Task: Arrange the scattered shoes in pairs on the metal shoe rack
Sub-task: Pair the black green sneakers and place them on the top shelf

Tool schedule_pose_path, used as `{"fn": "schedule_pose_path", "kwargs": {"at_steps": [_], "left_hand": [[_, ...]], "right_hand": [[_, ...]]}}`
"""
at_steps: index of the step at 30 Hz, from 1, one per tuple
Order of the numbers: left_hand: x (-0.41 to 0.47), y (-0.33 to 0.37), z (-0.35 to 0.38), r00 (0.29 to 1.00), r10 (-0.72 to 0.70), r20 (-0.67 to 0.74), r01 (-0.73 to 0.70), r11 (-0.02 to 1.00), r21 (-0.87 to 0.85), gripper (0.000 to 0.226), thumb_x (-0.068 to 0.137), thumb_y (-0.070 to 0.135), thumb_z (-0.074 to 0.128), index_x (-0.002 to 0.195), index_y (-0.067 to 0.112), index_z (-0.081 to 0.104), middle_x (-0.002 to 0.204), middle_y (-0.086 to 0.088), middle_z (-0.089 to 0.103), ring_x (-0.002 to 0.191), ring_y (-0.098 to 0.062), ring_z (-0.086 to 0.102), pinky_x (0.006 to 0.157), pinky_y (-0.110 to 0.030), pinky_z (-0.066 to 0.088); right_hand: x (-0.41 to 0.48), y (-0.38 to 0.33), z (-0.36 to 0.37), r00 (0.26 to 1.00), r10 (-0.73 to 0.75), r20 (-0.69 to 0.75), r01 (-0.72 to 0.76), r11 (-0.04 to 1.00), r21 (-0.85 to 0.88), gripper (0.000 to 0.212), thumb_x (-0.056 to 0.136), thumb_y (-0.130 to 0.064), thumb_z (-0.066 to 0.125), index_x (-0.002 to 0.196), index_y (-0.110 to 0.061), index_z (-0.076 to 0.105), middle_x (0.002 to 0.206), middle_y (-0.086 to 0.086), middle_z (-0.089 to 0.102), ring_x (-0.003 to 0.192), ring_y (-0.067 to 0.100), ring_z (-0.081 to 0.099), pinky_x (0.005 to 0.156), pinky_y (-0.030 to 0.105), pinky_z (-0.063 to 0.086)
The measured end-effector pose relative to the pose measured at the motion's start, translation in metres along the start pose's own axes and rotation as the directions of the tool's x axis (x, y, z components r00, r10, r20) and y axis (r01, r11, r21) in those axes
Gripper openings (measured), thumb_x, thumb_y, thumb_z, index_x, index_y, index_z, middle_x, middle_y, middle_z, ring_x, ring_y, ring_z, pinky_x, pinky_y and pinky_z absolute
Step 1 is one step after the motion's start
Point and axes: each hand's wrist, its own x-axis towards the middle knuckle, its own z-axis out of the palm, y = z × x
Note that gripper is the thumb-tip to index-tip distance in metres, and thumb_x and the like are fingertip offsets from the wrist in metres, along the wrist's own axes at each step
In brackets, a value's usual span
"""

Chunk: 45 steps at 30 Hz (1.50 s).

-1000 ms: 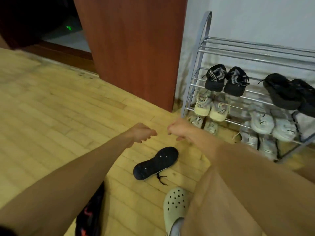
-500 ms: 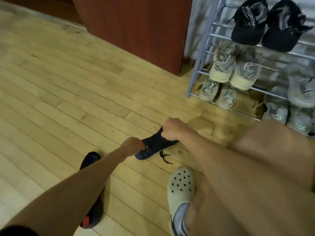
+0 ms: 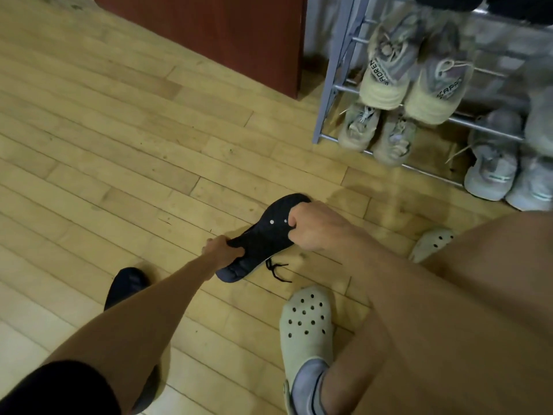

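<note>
A black shoe (image 3: 263, 238) lies sole-up on the wooden floor, its lace trailing to the right. My left hand (image 3: 223, 248) grips its near end and my right hand (image 3: 311, 227) grips its far end. A second dark shoe (image 3: 125, 287) lies on the floor to the left, partly hidden behind my left forearm. The metal shoe rack (image 3: 332, 73) stands at the upper right with beige sneakers (image 3: 386, 79) and grey sneakers (image 3: 490, 163) set on it in pairs.
My feet wear pale clogs (image 3: 305, 324), one just below the black shoe, the other (image 3: 431, 244) to its right. A red-brown wooden panel (image 3: 227, 34) stands left of the rack. Open floorboards spread to the left.
I have bent down closer to the floor. Both hands, empty and in the air a second ago, came down and took hold of the black shoe's two ends.
</note>
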Motion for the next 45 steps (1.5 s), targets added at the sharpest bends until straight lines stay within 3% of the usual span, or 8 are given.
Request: {"fn": "schedule_pose_path", "kwargs": {"at_steps": [2,7,13,19,27,33,39,45], "left_hand": [[-0.007,-0.001,-0.003,0.998,0.019,0.061,-0.016,0.999,-0.041,0.039,0.078,0.023,0.073,0.112,0.005,0.065,0.103,-0.01,0.063,0.095,-0.027,0.058,0.081,-0.036,0.052],[-0.023,-0.011,-0.013,0.997,0.068,0.021,-0.066,0.993,-0.1,0.048,0.065,0.027,0.085,0.099,0.014,0.053,0.109,-0.009,0.056,0.091,-0.024,0.055,0.057,-0.029,0.047],[-0.058,-0.027,0.009,0.845,0.303,-0.44,-0.175,0.935,0.308,0.049,0.078,0.032,0.071,0.118,0.018,0.047,0.112,-0.004,0.046,0.102,-0.022,0.048,0.091,-0.038,0.042],[-0.063,-0.051,0.042,0.934,0.357,-0.015,-0.346,0.916,0.203,0.025,0.07,0.057,0.062,0.084,0.037,0.064,0.103,-0.003,0.059,0.098,-0.025,0.056,0.087,-0.04,0.05],[-0.058,-0.049,0.038,0.991,0.127,-0.035,-0.128,0.991,-0.043,0.058,0.089,0.032,0.062,0.139,0.01,0.041,0.138,-0.014,0.037,0.107,-0.025,0.049,0.08,-0.03,0.043],[-0.05,-0.042,0.052,0.999,0.043,0.018,-0.044,0.998,0.033,0.056,0.089,0.037,0.06,0.132,0.006,0.043,0.126,-0.016,0.045,0.112,-0.031,0.051,0.091,-0.043,0.051],[-0.044,-0.029,0.051,0.997,-0.024,0.068,0.022,0.999,0.023,0.048,0.092,0.021,0.059,0.131,0.0,0.04,0.121,-0.014,0.047,0.104,-0.028,0.052,0.088,-0.042,0.054],[-0.058,-0.026,0.048,0.962,-0.037,0.271,0.099,0.97,-0.22,0.04,0.087,0.011,0.064,0.125,0.002,0.055,0.106,-0.009,0.063,0.092,-0.023,0.062,0.075,-0.04,0.059]], "right_hand": [[-0.003,-0.003,0.002,0.999,-0.014,0.031,0.015,1.0,-0.014,0.031,0.092,-0.014,0.051,0.122,-0.01,0.061,0.114,0.009,0.062,0.101,0.026,0.06,0.085,0.035,0.053],[-0.01,-0.004,0.005,1.0,0.011,0.003,-0.011,0.998,-0.055,0.032,0.09,-0.012,0.05,0.061,-0.017,0.037,0.067,0.001,0.041,0.061,0.02,0.042,0.054,0.028,0.036],[-0.024,-0.014,0.005,1.0,0.009,0.013,-0.009,1.0,-0.024,0.021,0.093,-0.012,0.045,0.103,-0.011,0.064,0.099,0.006,0.061,0.091,0.023,0.062,0.077,0.032,0.052],[-0.035,-0.015,0.005,1.0,-0.01,0.009,0.011,0.999,-0.042,0.029,0.087,-0.009,0.048,0.061,-0.015,0.037,0.066,0.003,0.039,0.06,0.021,0.041,0.049,0.028,0.03],[-0.041,-0.002,-0.004,0.995,0.075,-0.064,-0.07,0.994,0.082,0.027,0.082,-0.004,0.044,0.061,-0.016,0.032,0.064,0.002,0.034,0.053,0.019,0.031,0.045,0.028,0.023],[-0.029,0.013,-0.001,0.996,0.091,-0.024,-0.088,0.99,0.106,0.024,0.085,-0.011,0.047,0.064,-0.018,0.037,0.067,0.002,0.039,0.056,0.02,0.037,0.049,0.026,0.029],[-0.017,0.025,-0.004,0.996,0.081,-0.02,-0.077,0.985,0.153,0.026,0.088,-0.015,0.049,0.109,-0.014,0.063,0.096,0.008,0.059,0.081,0.026,0.055,0.059,0.025,0.039],[-0.018,0.033,-0.006,0.996,0.082,-0.035,-0.076,0.987,0.143,0.025,0.084,-0.009,0.047,0.062,-0.016,0.038,0.064,0.003,0.038,0.053,0.02,0.037,0.047,0.026,0.029]]}}
